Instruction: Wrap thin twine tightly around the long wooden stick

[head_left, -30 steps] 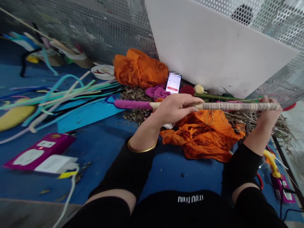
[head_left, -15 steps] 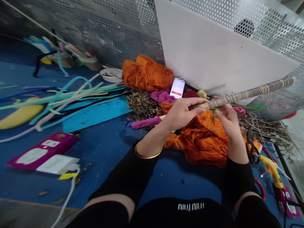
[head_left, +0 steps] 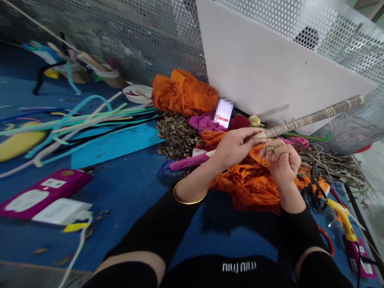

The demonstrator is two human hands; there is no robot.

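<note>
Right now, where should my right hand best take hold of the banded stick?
Probably around the middle of the banded stick, from the near side: that straight, slim stretch slants up to the right, clear of the left hand, while the white board stands on its far side.

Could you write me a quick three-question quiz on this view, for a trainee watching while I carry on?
1. True or false: the left hand holds the stick.

2. Multiple choice: which of these is nearest to the scissors?
A) The phone
B) The glue gun
C) The white board

3. Fill in the blank: below the right hand, the crumpled cloth is ___ in colour.

Key:
1. True
2. B
3. Orange
</note>
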